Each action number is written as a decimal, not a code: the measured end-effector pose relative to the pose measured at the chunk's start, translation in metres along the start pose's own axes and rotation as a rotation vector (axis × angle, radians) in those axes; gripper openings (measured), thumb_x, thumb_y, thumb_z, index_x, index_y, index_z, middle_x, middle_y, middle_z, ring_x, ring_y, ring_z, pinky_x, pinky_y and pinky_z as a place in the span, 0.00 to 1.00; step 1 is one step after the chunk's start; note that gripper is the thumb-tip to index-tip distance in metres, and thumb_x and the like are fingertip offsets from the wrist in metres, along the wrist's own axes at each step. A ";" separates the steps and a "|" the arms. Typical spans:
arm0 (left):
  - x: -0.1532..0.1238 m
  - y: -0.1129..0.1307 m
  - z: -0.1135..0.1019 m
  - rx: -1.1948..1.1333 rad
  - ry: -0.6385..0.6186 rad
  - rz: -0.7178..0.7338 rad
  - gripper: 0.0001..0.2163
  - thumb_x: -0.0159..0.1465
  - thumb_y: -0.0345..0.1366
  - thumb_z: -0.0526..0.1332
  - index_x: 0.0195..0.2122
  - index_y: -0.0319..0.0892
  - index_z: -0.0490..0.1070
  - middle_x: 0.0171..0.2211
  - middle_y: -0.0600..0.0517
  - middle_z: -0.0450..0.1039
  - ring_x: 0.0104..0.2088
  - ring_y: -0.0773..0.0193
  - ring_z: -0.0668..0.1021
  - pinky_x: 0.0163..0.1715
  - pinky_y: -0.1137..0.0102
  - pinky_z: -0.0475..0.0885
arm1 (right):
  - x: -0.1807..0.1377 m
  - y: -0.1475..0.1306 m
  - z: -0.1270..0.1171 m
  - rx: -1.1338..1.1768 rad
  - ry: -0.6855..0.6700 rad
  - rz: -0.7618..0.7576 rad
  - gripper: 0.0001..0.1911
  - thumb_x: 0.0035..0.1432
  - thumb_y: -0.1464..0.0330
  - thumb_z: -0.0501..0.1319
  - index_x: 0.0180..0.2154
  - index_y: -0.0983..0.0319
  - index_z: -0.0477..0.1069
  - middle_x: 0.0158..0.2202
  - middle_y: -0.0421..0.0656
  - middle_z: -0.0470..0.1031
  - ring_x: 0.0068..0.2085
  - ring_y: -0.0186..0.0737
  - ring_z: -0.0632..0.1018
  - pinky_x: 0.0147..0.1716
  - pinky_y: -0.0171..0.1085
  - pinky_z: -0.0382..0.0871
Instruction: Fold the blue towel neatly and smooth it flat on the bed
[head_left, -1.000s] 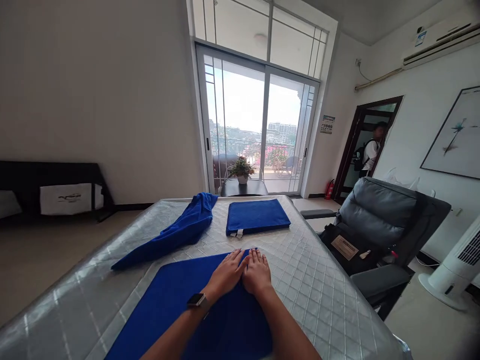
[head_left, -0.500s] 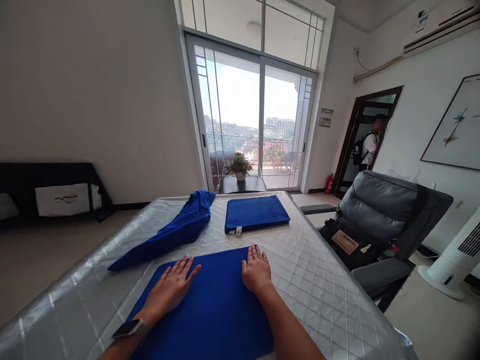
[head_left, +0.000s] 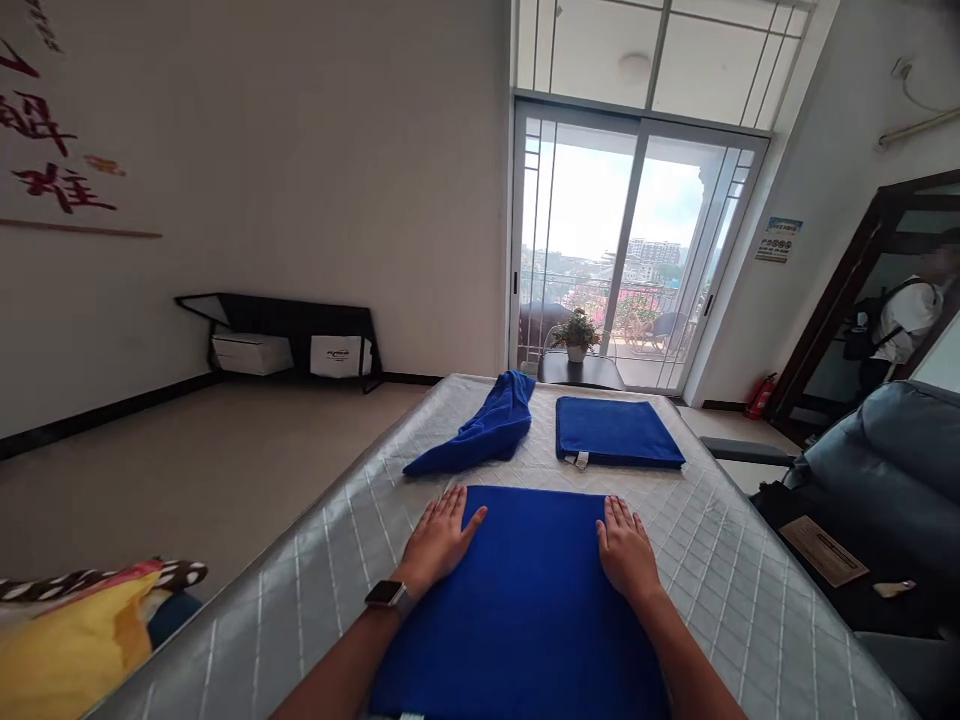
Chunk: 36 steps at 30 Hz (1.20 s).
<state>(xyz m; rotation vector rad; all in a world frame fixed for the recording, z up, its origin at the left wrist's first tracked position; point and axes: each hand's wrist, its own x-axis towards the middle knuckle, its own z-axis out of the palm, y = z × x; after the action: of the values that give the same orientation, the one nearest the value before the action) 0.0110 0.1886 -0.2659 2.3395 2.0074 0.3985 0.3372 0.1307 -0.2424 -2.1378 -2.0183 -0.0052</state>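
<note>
A blue towel (head_left: 529, 590) lies spread flat on the grey quilted mattress (head_left: 720, 580) in front of me. My left hand (head_left: 439, 540) rests palm down on the towel's far left corner, fingers stretched out, a watch on the wrist. My right hand (head_left: 626, 548) lies flat on the far right corner, fingers together and extended. Farther back, a folded blue towel (head_left: 615, 432) lies flat, and a crumpled blue towel (head_left: 480, 428) lies to its left.
A grey recliner (head_left: 877, 480) stands close to the mattress's right side. A small dark table with a potted plant (head_left: 576, 335) stands before the glass balcony door. A black bench (head_left: 289, 330) lines the left wall. A person with a backpack (head_left: 896, 320) stands in the doorway.
My hands went from side by side at the towel's far edge to its two far corners, the left sliding left. My view has turned left, so the scene shifted right.
</note>
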 end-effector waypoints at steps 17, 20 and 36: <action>-0.018 0.080 -0.007 0.015 0.192 0.275 0.33 0.70 0.55 0.40 0.65 0.35 0.61 0.65 0.41 0.61 0.66 0.53 0.62 0.65 0.57 0.59 | -0.009 -0.005 0.006 0.066 -0.083 0.017 0.34 0.69 0.58 0.37 0.69 0.70 0.42 0.71 0.48 0.42 0.71 0.41 0.44 0.68 0.45 0.35; -0.026 0.153 0.003 -0.093 0.095 0.488 0.29 0.72 0.53 0.41 0.66 0.40 0.58 0.66 0.44 0.60 0.67 0.56 0.61 0.65 0.57 0.60 | -0.010 -0.002 0.009 0.068 -0.074 -0.010 0.33 0.69 0.61 0.38 0.69 0.71 0.42 0.71 0.49 0.40 0.71 0.42 0.43 0.68 0.45 0.35; -0.022 0.033 0.021 0.056 0.021 0.237 0.32 0.70 0.55 0.40 0.68 0.39 0.54 0.69 0.44 0.52 0.69 0.54 0.57 0.66 0.54 0.54 | -0.014 -0.003 0.004 0.186 -0.051 0.010 0.32 0.69 0.61 0.38 0.69 0.70 0.43 0.71 0.50 0.42 0.71 0.41 0.44 0.67 0.45 0.33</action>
<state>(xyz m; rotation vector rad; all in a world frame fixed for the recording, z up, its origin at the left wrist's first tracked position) 0.0446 0.1651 -0.2841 2.6279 1.7768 0.3808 0.3326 0.1175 -0.2484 -2.0521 -1.9506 0.2309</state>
